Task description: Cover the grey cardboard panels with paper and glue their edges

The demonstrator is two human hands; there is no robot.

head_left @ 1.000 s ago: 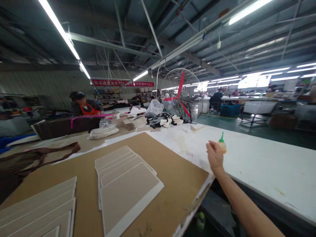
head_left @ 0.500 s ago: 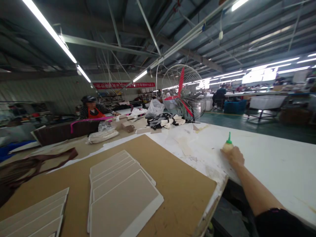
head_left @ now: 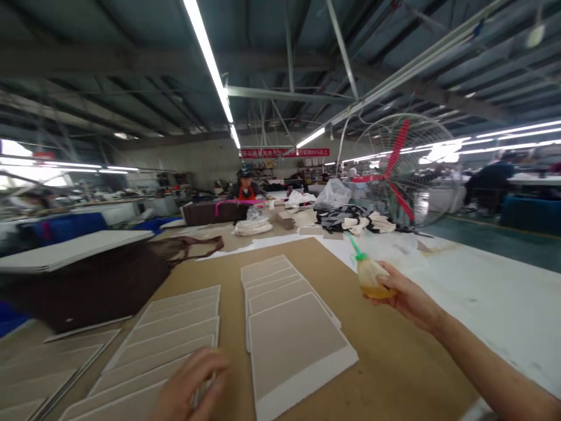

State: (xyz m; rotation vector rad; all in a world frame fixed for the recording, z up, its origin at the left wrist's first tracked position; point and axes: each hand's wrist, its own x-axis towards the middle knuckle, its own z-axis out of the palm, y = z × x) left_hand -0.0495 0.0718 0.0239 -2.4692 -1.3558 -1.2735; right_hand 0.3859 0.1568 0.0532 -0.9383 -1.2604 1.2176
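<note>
Raised now, glue bottle (head_left: 370, 278) is gripped by my right hand (head_left: 408, 299); left hand (head_left: 189, 387) rests loose on cards (head_left: 175, 321); gluing needs aim.

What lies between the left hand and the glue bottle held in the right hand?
Head view: a fanned stack of beige boards lies between the left hand and the glue bottle, on a brown cardboard sheet.

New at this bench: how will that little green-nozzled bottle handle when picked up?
The bottle in the right hand looks small and rounded, so probably light and easy to roll if laid down. Its translucent amber wall suggests soft plastic that likely yields when squeezed.
</note>
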